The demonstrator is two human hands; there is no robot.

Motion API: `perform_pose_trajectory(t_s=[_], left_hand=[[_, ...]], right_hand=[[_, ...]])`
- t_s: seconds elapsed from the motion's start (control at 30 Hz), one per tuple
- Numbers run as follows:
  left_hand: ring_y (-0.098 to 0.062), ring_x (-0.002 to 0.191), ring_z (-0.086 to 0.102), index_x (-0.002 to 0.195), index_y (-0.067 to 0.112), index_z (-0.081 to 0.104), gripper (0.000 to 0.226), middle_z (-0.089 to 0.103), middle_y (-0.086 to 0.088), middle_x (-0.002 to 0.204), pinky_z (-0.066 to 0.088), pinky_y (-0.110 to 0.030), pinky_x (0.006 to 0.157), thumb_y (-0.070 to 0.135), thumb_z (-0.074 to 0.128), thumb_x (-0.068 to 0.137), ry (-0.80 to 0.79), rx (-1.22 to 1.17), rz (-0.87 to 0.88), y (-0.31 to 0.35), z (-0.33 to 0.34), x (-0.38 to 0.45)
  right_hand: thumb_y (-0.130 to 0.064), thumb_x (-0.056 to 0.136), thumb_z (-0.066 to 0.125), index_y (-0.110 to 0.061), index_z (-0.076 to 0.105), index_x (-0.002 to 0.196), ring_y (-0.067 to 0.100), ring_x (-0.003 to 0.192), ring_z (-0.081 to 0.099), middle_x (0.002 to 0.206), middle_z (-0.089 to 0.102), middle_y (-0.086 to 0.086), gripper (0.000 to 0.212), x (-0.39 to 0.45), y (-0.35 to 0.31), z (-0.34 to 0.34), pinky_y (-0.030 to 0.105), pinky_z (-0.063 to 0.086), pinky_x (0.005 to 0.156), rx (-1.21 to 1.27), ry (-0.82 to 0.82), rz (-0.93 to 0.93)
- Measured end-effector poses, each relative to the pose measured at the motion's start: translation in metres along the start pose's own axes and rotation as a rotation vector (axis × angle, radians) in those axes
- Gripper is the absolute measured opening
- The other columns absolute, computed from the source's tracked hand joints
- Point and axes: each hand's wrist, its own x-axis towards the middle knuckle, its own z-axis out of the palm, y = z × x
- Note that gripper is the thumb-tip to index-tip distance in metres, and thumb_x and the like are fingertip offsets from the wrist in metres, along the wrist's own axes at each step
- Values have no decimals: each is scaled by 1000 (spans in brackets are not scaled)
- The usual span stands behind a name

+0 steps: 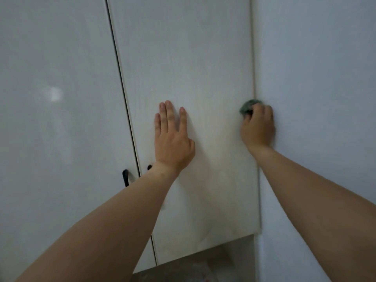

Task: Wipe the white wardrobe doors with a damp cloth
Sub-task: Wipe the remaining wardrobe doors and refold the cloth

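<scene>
- The left hand (173,139) lies flat against the right-hand white matte wardrobe door (203,68), fingers straight and slightly spread, palm pressed to the panel, holding nothing.
- The right hand (258,127) has its fingers curled round a small bunched dark green cloth (248,106) and presses it against the right edge of that same door, just where the door meets the plain white wall (317,78) on the right.
- Only the upper part of the cloth shows above the knuckles; the rest is hidden inside the grip, and the hand is a little blurred.
- The left-hand glossy white wardrobe door (57,98) stands to the left, divided from the right door by a narrow dark gap.
- A black metal bar handle (125,178) sits on the left door close to the gap; a second black handle (149,167) on the right door is mostly covered by the left wrist.
- Below the right door's lower edge is a shadowed grey recess (213,259).
</scene>
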Motion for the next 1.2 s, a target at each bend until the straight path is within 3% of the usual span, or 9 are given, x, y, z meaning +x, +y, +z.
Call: perform_pose_trajectory(t_s=[0.07, 0.13, 0.3, 0.37, 0.6, 0.83, 1.0, 1.13, 1.2], left_hand=[[-44, 151, -1, 156, 4, 19, 80, 5, -31, 161, 8, -55, 122, 24, 44, 83, -6, -24, 9, -2, -5, 1], [-41, 152, -1, 156, 3, 18, 81, 6, -29, 162, 8, -52, 123, 23, 45, 82, -4, -63, 5, -5, -10, -3], [-39, 151, 9, 151, -9, 23, 76, 17, -28, 160, 14, -49, 123, 12, 39, 80, 74, -137, -79, -32, -24, -44], [-42, 148, 20, 148, -11, 30, 71, 27, -29, 156, 20, -49, 122, 7, 36, 79, 137, -143, -123, -53, -31, -64], [-42, 145, 28, 146, -12, 33, 67, 35, -28, 152, 23, -48, 121, -6, 36, 80, 142, -79, -216, -109, -42, -108], [-43, 148, 23, 144, -14, 34, 67, 32, -30, 154, 25, -52, 119, -5, 42, 78, 58, -133, -124, -104, -35, -137], [-39, 150, 18, 147, -11, 32, 62, 28, -28, 157, 23, -51, 120, 7, 39, 88, 2, -149, -111, -71, -29, -132], [-37, 152, 9, 151, -6, 28, 67, 19, -25, 161, 15, -51, 122, 17, 42, 90, -75, -157, -115, -45, -18, -136], [-38, 152, 5, 152, -5, 25, 70, 14, -25, 162, 10, -51, 123, 17, 39, 87, -105, -135, -129, -36, -13, -137]], right_hand=[[-9, 88, 59, 3, 57, 107, 42, 92, 56, 109, 55, 27, 22, -16, -12, 3, 43, 41, 75, 61, 49, 150], [-4, 86, 58, 4, 58, 104, 42, 79, 57, 103, 54, 28, 20, -63, -30, 9, 43, 44, 65, 138, 39, 61], [4, 81, 61, 0, 63, 101, 35, 66, 55, 100, 58, 23, 20, -149, -65, 7, 36, 50, 45, 158, -256, -736], [3, 81, 68, -1, 63, 101, 31, 68, 54, 98, 58, 20, 21, -130, -84, 3, 35, 49, 43, 179, -323, -897], [-8, 87, 60, -2, 70, 105, 34, 82, 57, 100, 60, 19, 21, -65, -211, 6, 38, 52, 66, 451, -283, -796], [5, 84, 57, -5, 65, 110, 33, 89, 56, 110, 58, 15, 28, -102, -169, 12, 42, 54, 62, 295, -472, -1197], [1, 87, 55, 1, 67, 106, 37, 85, 58, 106, 59, 23, 22, -130, -134, 12, 40, 55, 62, 331, -214, -500], [-2, 100, 44, 0, 64, 100, 35, 84, 57, 105, 60, 23, 20, -179, -87, 12, 42, 54, 58, 244, -417, -1159], [-3, 98, 49, -2, 63, 106, 36, 86, 59, 111, 60, 22, 16, -149, -66, 11, 42, 55, 59, 164, -402, -1193]])
